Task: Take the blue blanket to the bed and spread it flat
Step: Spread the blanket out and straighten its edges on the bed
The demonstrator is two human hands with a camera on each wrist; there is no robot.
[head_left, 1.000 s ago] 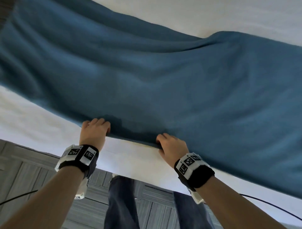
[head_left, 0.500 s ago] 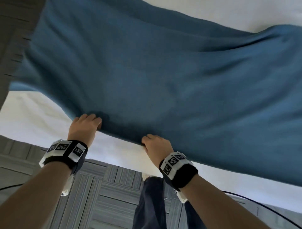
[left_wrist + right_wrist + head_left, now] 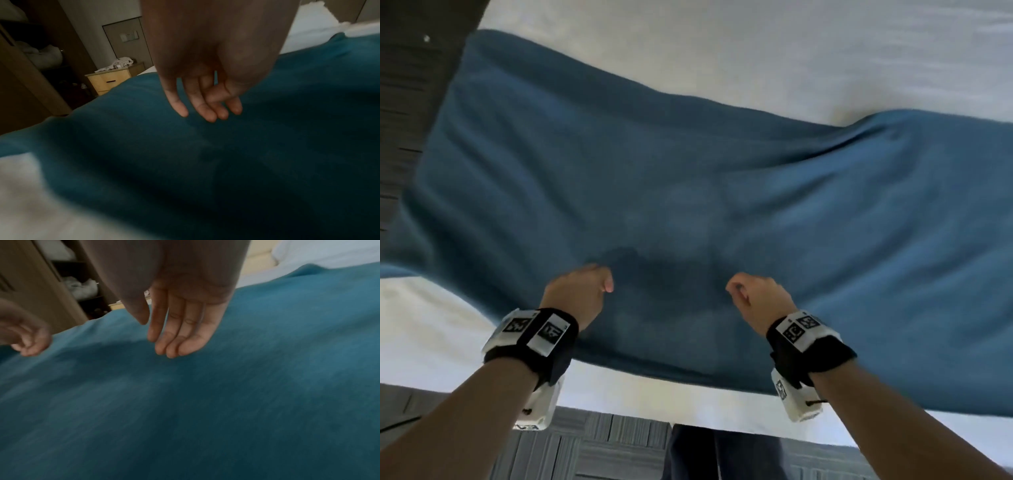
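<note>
The blue blanket lies spread across the white bed, with its near edge close to the bed's front side. My left hand hovers above the blanket's near part with its fingers loosely hanging down, holding nothing; the left wrist view shows its fingertips just over the blue blanket. My right hand hangs the same way a little to the right, its fingers straight and relaxed above the blue blanket. A soft ridge runs across the blanket at the right.
Grey striped carpet lies under the bed's near edge, with my legs against it. A dark wooden panel stands at the far left. A light wooden nightstand and a dark wardrobe are beside the bed.
Both hands have let go of the blanket's near edge and lifted above it. The blanket has settled lower and farther toward me on the bed.
</note>
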